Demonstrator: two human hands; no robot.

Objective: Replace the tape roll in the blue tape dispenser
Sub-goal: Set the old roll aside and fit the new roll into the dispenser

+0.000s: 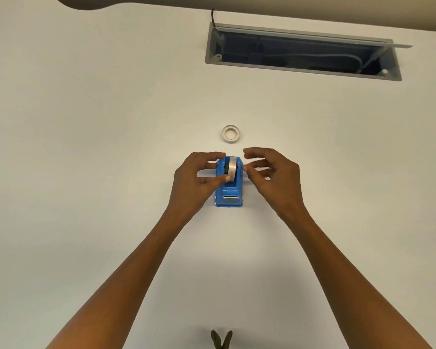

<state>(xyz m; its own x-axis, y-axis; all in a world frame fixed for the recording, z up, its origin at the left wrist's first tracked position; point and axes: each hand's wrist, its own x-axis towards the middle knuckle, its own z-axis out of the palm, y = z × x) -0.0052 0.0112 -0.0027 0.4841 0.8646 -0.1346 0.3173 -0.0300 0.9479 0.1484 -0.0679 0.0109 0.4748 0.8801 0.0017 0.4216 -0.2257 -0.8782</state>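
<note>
Tape roll (231,170) under left hand (195,181)

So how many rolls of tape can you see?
2. One tape roll sits upright in the blue tape dispenser, with the left hand pinching it. The other roll lies flat on the table just beyond the dispenser. None seem hidden.

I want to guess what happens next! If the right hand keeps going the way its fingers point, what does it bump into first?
The right hand points leftward at the blue tape dispenser, so it would probably meet the dispenser's side first, near the tape roll that the left hand touches. Its height above the table is hard to judge.
</note>
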